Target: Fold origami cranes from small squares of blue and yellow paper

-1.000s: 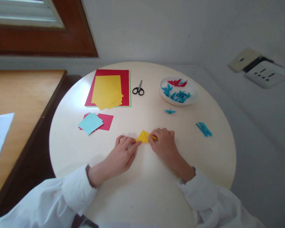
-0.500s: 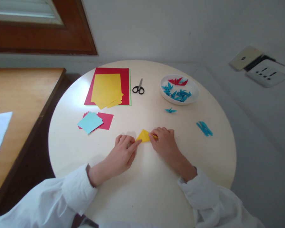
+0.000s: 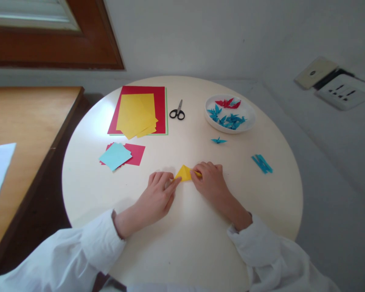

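A small folded piece of yellow paper (image 3: 185, 173) lies on the round white table (image 3: 182, 243), its peak pointing away from me. My left hand (image 3: 158, 194) is closed, pinching the paper's left corner with thumb and forefinger. At the right end, my right hand (image 3: 211, 181) grips another yellow corner between curled fingers; the fingers partly hide it. Beyond my right hand, a blue paper crane (image 3: 219, 140) rests by itself on the tabletop.
A white bowl (image 3: 252, 121) holds several blue and red cranes. Black-handled scissors (image 3: 177, 113) lie beside large yellow sheets (image 3: 136, 113) on red paper (image 3: 160, 109). Nearer are light-blue squares (image 3: 115, 156) over red squares (image 3: 136, 154). Blue strips (image 3: 262, 164) lie at right; a wooden desk (image 3: 27, 117) stands left.
Both hands keep their hold on the yellow paper and have barely moved. The view has shifted very slightly; nothing else visibly differs.
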Motion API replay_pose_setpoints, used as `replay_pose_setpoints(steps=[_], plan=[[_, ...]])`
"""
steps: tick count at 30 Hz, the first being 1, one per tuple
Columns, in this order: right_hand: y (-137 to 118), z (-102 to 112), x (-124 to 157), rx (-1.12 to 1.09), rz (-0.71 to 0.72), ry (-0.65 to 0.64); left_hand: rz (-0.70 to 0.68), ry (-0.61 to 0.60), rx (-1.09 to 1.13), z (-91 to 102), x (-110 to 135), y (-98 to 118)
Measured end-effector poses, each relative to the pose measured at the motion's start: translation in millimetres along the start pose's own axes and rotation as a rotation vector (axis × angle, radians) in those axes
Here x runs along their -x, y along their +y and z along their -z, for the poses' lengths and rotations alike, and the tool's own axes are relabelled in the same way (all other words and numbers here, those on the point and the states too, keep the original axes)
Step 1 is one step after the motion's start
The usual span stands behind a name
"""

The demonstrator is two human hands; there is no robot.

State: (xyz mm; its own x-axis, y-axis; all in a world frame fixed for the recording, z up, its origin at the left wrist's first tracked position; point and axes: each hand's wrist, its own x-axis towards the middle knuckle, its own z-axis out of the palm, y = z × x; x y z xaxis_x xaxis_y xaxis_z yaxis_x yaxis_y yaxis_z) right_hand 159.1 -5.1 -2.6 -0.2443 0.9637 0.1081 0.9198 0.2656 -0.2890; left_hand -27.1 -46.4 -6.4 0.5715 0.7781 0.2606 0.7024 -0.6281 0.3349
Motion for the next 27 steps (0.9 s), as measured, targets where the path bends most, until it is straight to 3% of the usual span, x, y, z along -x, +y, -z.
replay_pose_setpoints(steps=[7,27], plan=[[-1.9,3.5,-1.1,0.003,-0.018,-0.026,-0.058,-0.08,-0.009,-1.3,-1.0,3.2],[-3.6,5.8,-3.0,0.006,-0.035,-0.059,-0.042,-0.096,-0.025,-2.7,-1.9,4.8]])
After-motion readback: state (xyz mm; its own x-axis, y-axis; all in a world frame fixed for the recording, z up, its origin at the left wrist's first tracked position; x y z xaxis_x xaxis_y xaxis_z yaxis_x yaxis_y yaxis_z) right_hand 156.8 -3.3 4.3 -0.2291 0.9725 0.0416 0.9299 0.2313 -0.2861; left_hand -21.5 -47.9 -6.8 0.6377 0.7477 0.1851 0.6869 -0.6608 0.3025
